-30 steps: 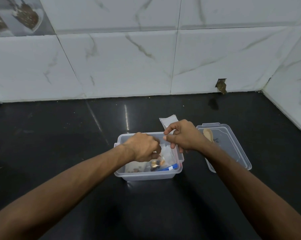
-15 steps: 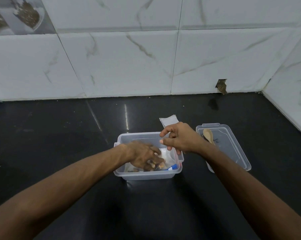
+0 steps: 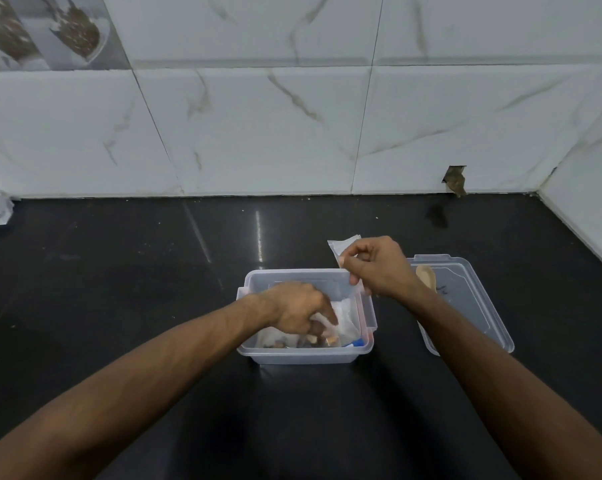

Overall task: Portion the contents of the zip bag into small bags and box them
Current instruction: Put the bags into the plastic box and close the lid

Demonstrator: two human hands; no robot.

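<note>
moved: left hand sunk deeper into box, curled round bagged contents | right hand pinches small bag at box's far-right corner | step: boxing portions | next: likely drop bag in

A glossy black countertop holds a clear plastic box, its lid beside it, and a small white bag behind.
</note>
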